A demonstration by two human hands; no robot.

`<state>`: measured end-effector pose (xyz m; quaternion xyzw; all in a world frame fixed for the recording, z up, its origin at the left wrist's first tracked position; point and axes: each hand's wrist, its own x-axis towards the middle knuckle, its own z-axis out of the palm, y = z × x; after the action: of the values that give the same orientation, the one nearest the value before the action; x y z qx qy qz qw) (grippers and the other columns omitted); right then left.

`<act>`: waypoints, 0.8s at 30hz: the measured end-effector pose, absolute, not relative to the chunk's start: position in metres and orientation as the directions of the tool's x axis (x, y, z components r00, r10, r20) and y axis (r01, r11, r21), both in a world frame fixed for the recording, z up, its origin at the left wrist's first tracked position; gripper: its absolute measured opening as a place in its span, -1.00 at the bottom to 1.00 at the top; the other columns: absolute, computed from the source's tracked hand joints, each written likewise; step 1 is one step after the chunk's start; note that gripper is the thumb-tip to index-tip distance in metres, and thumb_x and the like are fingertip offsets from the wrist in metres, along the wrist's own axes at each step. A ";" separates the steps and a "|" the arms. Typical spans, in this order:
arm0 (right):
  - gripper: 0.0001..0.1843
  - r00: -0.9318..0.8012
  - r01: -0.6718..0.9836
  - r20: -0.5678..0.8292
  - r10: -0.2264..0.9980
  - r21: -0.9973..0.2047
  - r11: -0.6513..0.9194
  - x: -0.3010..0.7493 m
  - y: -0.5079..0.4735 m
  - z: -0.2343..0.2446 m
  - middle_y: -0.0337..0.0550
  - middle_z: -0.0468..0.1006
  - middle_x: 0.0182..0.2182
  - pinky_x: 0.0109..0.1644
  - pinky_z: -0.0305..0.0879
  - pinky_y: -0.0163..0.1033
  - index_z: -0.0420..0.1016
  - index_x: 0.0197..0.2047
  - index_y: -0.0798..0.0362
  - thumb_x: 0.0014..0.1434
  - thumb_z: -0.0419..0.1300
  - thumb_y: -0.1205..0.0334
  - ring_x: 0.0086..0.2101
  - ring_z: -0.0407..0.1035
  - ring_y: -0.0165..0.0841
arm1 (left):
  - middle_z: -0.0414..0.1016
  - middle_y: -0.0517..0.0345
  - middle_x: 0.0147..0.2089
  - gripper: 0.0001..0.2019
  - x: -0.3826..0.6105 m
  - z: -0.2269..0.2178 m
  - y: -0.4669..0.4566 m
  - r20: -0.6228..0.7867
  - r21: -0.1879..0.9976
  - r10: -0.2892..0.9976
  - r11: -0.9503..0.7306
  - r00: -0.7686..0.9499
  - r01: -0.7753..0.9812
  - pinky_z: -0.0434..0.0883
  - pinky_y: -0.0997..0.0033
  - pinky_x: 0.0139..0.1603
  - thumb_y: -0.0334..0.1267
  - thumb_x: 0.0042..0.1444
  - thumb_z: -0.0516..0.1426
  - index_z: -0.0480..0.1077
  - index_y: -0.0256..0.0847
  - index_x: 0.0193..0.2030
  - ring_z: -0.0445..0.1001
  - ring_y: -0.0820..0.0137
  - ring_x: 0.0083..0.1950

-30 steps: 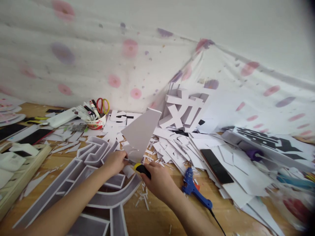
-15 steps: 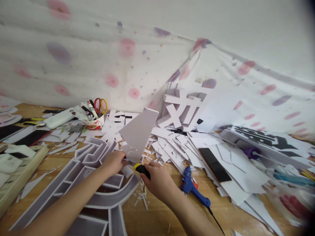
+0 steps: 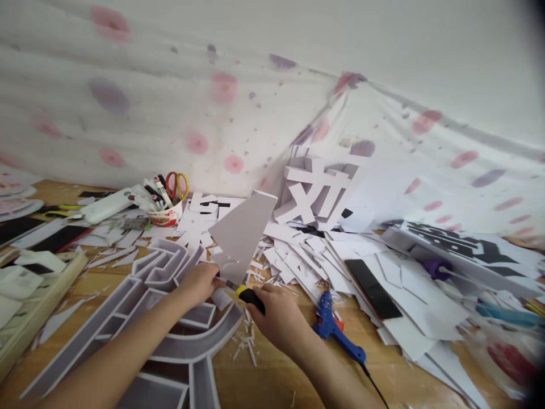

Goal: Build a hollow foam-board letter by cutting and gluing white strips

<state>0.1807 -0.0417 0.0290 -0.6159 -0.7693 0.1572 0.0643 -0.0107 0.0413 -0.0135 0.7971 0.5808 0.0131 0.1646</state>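
Observation:
My left hand [image 3: 201,282] is closed on the lower left edge of a white foam board piece [image 3: 244,233], which stands tilted up in front of me. My right hand [image 3: 276,311] is wrapped round a yellow-and-black utility knife [image 3: 250,297]. The knife's metal end points left and reaches my left fingertips at the foot of the board. Below both hands lies a large hollow letter shape [image 3: 183,346] built from white foam board walls; my left forearm crosses over it. White slivers [image 3: 247,343] are scattered on the wood beside it.
A blue glue gun [image 3: 336,329] with a black cord lies at right, near a black phone [image 3: 372,288] on white sheets. Scraps [image 3: 298,261] pile up behind. A finished white character [image 3: 315,187] leans at the back. A cup [image 3: 166,216] holds pens and scissors.
The knife and my right hand have shifted slightly right, and more of the metal end shows. The whole view has moved a little; the left hand keeps its hold on the board.

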 end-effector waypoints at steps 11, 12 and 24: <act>-0.76 -0.235 0.926 -0.089 0.968 -0.324 0.195 0.188 -0.043 0.027 -0.06 0.54 -0.25 -0.18 0.20 -0.27 0.50 -0.17 0.06 0.15 0.09 0.18 -0.22 0.41 -0.24 | 0.55 -0.04 -0.20 -0.82 -0.010 -0.015 0.043 -0.174 0.285 0.931 -0.265 0.322 0.921 0.31 0.32 -0.09 -0.16 0.04 0.11 0.47 -0.18 -0.30 0.48 0.20 -0.07; -0.75 -0.234 0.924 -0.091 0.968 -0.330 0.193 0.188 -0.043 0.027 -0.06 0.54 -0.25 -0.17 0.20 -0.27 0.51 -0.17 0.06 0.15 0.08 0.18 -0.22 0.41 -0.24 | 0.55 -0.03 -0.20 -0.82 -0.010 -0.016 0.043 -0.174 0.286 0.931 -0.265 0.322 0.921 0.31 0.32 -0.09 -0.16 0.04 0.11 0.47 -0.18 -0.30 0.48 0.20 -0.06; -0.74 -0.219 0.931 -0.107 0.970 -0.320 0.175 0.194 -0.048 0.028 -0.04 0.53 -0.23 -0.13 0.20 -0.25 0.50 -0.15 0.06 0.16 0.07 0.19 -0.19 0.40 -0.22 | 0.55 -0.03 -0.21 -0.81 -0.010 -0.016 0.044 -0.182 0.260 0.930 -0.268 0.320 0.928 0.30 0.32 -0.08 -0.15 0.03 0.12 0.48 -0.16 -0.30 0.48 0.20 -0.06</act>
<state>0.1936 -0.0483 0.0280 -0.6218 -0.7642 0.1605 0.0605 -0.0097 0.0436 -0.0164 0.7963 0.5832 0.0035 0.1606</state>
